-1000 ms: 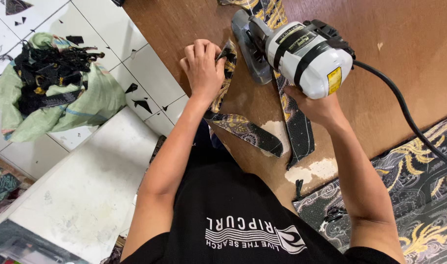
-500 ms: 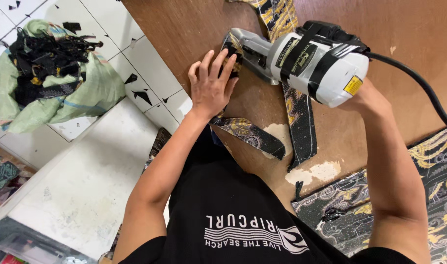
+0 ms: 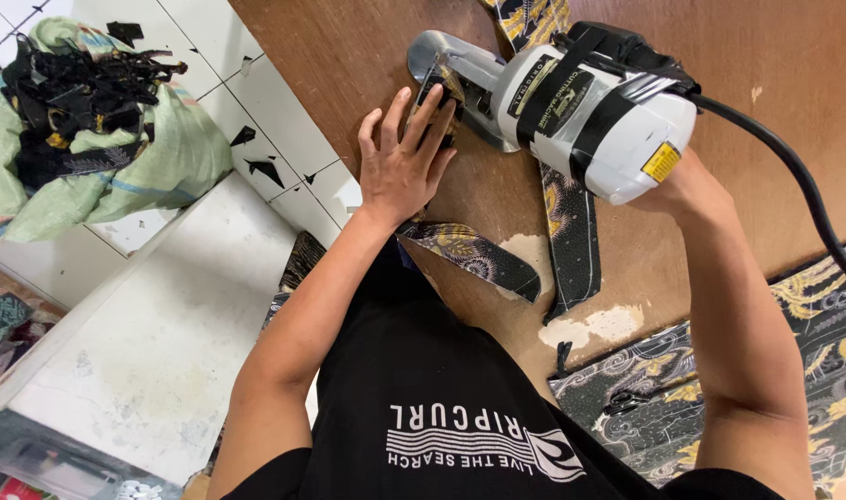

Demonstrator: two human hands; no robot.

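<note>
Fabric strip (image 3: 439, 93) under left hand (image 3: 400, 167), cutter (image 3: 580, 111) gripped

The left hand (image 3: 403, 162) lies flat, fingers spread, pressing a dark patterned fabric strip (image 3: 469, 252) onto the wooden table (image 3: 349, 56) near its left edge. Just beside the fingertips stands a white electric cutting machine (image 3: 590, 111), its metal base on the fabric. The right hand (image 3: 687, 185) grips the machine from behind, mostly hidden. A black cable (image 3: 793, 176) trails toward the table's right edge.

Yellow label (image 3: 661, 162) on cutting machine (image 3: 590, 116)
</note>
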